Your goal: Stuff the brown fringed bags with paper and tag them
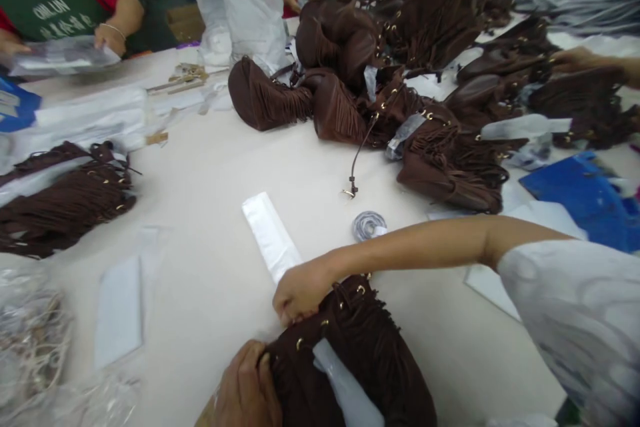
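Note:
A dark brown fringed bag [400,360] with gold eyelets along its top lies at the near edge, in front of me. Fingers curled, my left hand [245,383] grips its left side. My right hand [303,290] is closed at the bag's upper rim; its fingertips are partly hidden. A pale plastic-wrapped strip [345,380] lies across the bag's front. Just beyond my right hand is a folded white strip [270,230], its near end hidden by the hand. A grey coil [369,225] rests beyond my right forearm.
More brown fringed bags [345,107] are piled at the back, others [65,200] at left. Crumpled plastic and cords [35,347] lie near left, beside a flat white packet [119,310]. A blue bin [585,193] is at right. Other people's hands [113,37] work around the table.

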Tool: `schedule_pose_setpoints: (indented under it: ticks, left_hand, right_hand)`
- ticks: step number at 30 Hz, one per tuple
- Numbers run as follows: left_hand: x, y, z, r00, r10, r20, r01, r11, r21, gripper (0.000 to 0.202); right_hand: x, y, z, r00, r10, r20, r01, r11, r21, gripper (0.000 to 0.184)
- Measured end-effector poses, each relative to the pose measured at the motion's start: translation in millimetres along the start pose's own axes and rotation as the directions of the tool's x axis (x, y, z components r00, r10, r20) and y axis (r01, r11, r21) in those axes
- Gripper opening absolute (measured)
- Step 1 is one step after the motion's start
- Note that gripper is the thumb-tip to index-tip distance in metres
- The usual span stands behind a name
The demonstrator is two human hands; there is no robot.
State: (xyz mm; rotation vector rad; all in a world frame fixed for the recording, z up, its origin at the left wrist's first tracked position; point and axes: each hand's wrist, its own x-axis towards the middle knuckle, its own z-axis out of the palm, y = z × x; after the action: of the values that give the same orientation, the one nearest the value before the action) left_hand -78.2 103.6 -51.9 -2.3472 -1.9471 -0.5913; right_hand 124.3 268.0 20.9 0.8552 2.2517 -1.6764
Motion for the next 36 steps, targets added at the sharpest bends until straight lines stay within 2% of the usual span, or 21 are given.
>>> schedule_pose_setpoints:
  ticks: [2,5,8,10,12,15,17,18,20,23,26,27,28,29,30,31,32,33,34,35,36]
  left_hand:
    - [-1,1,1.1,0.998,0.056,-0.015,-0.054,0.995,0.083,0.020]
    - [4,3,-2.7,0.994,0.110,-0.023,-0.107,0.988,0.108,0.019]
    - [16,6,-16.8,0.984,0.154,0.088,-0.163,0.981,0.107,0.021]
    - [29,15,-31.9,0.968,0.178,0.179,-0.201,0.973,0.118,0.022]
    - [44,31,-47.7,0.967,0.160,0.197,-0.186,0.975,0.121,0.025]
    - [67,72,-59.9,0.961,0.139,0.237,-0.159,0.985,0.066,0.029]
    - [77,103,-54.7,0.914,0.178,0.366,-0.204,0.978,0.034,0.031]
    - [80,118,-48.2,0.882,0.202,0.426,-0.234,0.972,0.023,0.032]
    - [81,142,-30.6,0.835,0.240,0.495,-0.280,0.960,0.007,0.034]
    - [75,161,-7.8,0.808,0.305,0.504,-0.355,0.935,0.004,0.035]
    - [64,168,-9.5,0.785,0.442,0.433,-0.467,0.883,-0.054,0.041]
    - [61,170,-16.9,0.755,0.502,0.422,-0.496,0.858,-0.134,0.037]
    - [59,171,-27.0,0.697,0.575,0.429,-0.510,0.818,-0.267,0.032]
    - [58,173,-38.7,0.602,0.661,0.448,-0.492,0.749,-0.444,0.026]
    - [60,175,-50.6,0.486,0.746,0.455,-0.417,0.655,-0.630,0.022]
    - [63,177,-61.4,0.403,0.800,0.445,-0.286,0.572,-0.769,0.020]
    - [68,178,-69.5,0.394,0.806,0.443,-0.138,0.528,-0.838,0.021]
    - [74,180,-73.8,0.469,0.750,0.466,-0.012,0.533,-0.846,0.025]
    - [81,181,-73.4,0.601,0.616,0.509,0.092,0.579,-0.810,0.028]
    - [88,183,-68.3,0.728,0.423,0.540,0.185,0.637,-0.748,0.031]
    - [95,185,-59.0,0.805,0.230,0.547,0.269,0.679,-0.682,0.035]
  right_hand:
    - [-34,7,-2,0.989,-0.004,-0.150,-0.007,0.997,-0.072,0.019]
    - [-83,25,29,0.893,-0.135,-0.429,-0.013,0.945,-0.326,0.026]
    - [-109,42,80,0.854,-0.259,-0.451,0.001,0.868,-0.497,0.048]
    - [-119,48,101,0.809,-0.318,-0.494,0.004,0.843,-0.537,0.054]
    - [-131,52,102,0.711,-0.289,-0.641,-0.073,0.876,-0.476,0.048]
    - [-152,66,78,0.455,-0.015,-0.890,-0.380,0.901,-0.210,0.041]
    - [-161,83,59,0.326,0.176,-0.929,-0.558,0.829,-0.039,0.046]
    - [-163,92,51,0.294,0.250,-0.923,-0.611,0.791,0.020,0.049]
    - [-161,109,41,0.287,0.348,-0.892,-0.643,0.760,0.090,0.048]
    - [-154,123,33,0.341,0.385,-0.858,-0.572,0.809,0.136,0.035]
    - [-151,127,27,0.379,0.363,-0.851,-0.485,0.861,0.151,0.027]
    - [-152,127,25,0.381,0.358,-0.853,-0.463,0.872,0.159,0.025]
    - [-154,128,24,0.375,0.358,-0.855,-0.444,0.879,0.174,0.024]
    - [-157,130,23,0.362,0.364,-0.858,-0.426,0.884,0.196,0.022]
    - [-160,132,24,0.343,0.375,-0.861,-0.416,0.883,0.218,0.021]
    - [-164,134,25,0.324,0.387,-0.863,-0.389,0.886,0.252,0.021]
    - [-168,137,27,0.315,0.402,-0.860,-0.324,0.897,0.301,0.022]
    - [-172,139,29,0.325,0.417,-0.849,-0.214,0.907,0.364,0.023]
    - [-176,141,32,0.351,0.425,-0.834,-0.065,0.900,0.431,0.025]
    - [-179,142,35,0.386,0.419,-0.822,0.104,0.865,0.491,0.028]
    - [-182,142,38,0.418,0.402,-0.815,0.263,0.805,0.532,0.031]
